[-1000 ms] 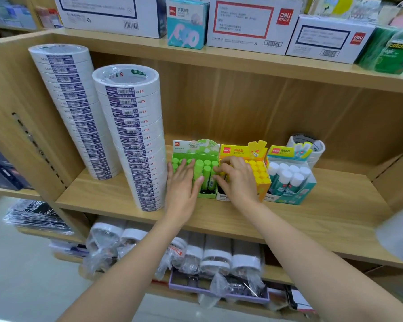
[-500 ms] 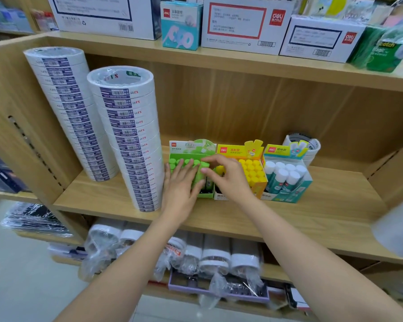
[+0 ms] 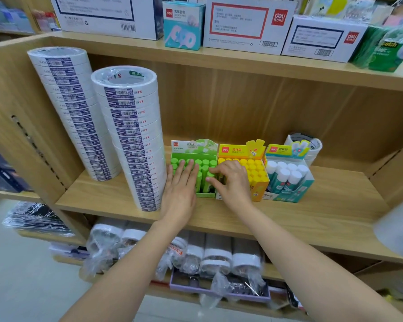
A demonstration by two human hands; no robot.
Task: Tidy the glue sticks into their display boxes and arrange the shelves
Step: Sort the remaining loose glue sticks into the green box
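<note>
Shelf of pale wood [image 3: 323, 212] holds green cardboard display box [image 3: 205, 195] beside yellow cardboard box [image 3: 258, 189]. Our left hand [image 3: 180, 182] lies flat, fingers straight, on its green plastic glue sticks [image 3: 205, 162]; right hand [image 3: 230, 180] pinches one. We should seat it upright w/ light pressure, w/o tipping neighbours.

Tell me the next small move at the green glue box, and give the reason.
Probably seat the green glue stick that the right hand pinches down into the front right corner of the green box. The left hand lies flat on the other green caps, steadying them, and that stick stands beside a gap at the box's front.
</note>
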